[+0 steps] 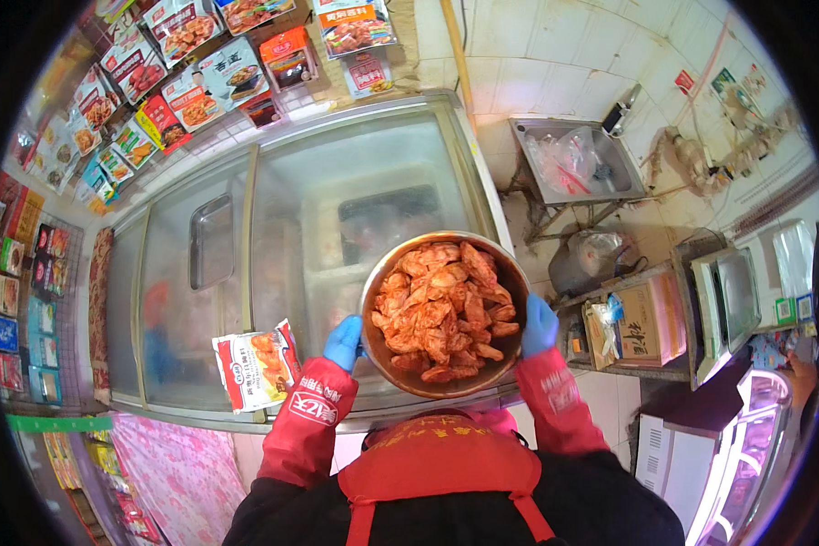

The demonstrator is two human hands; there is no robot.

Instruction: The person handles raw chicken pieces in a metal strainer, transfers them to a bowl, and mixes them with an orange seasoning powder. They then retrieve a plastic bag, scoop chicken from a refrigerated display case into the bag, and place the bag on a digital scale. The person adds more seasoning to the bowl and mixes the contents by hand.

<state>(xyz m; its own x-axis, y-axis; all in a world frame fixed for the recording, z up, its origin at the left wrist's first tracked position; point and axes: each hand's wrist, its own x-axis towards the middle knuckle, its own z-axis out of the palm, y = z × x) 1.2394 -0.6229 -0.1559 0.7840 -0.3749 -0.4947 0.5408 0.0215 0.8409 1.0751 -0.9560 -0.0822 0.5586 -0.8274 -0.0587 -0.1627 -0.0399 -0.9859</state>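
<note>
Both my hands wear blue gloves and grip the rim of a round metal bowl [375, 365]. My left hand [345, 341] is on its left side, my right hand [540, 323] on its right. Inside lies a heap of raw chicken wings [443, 307] coated in reddish marinade. The bowl is over the front right part of a glass-topped chest freezer [327, 157]; whether it rests on the glass or is held above it I cannot tell. A printed marinade packet [258, 368] lies on the freezer top, left of my left forearm.
Seasoning packets [232, 72] hang on the wall behind the freezer. A metal tray [211, 242] shows at the freezer's left part. To the right are a small sink [628, 184] with plastic bags, a shelf with a cardboard box [638, 334], and a lit display case [744, 471]. Another person's hand [802, 375] shows at far right.
</note>
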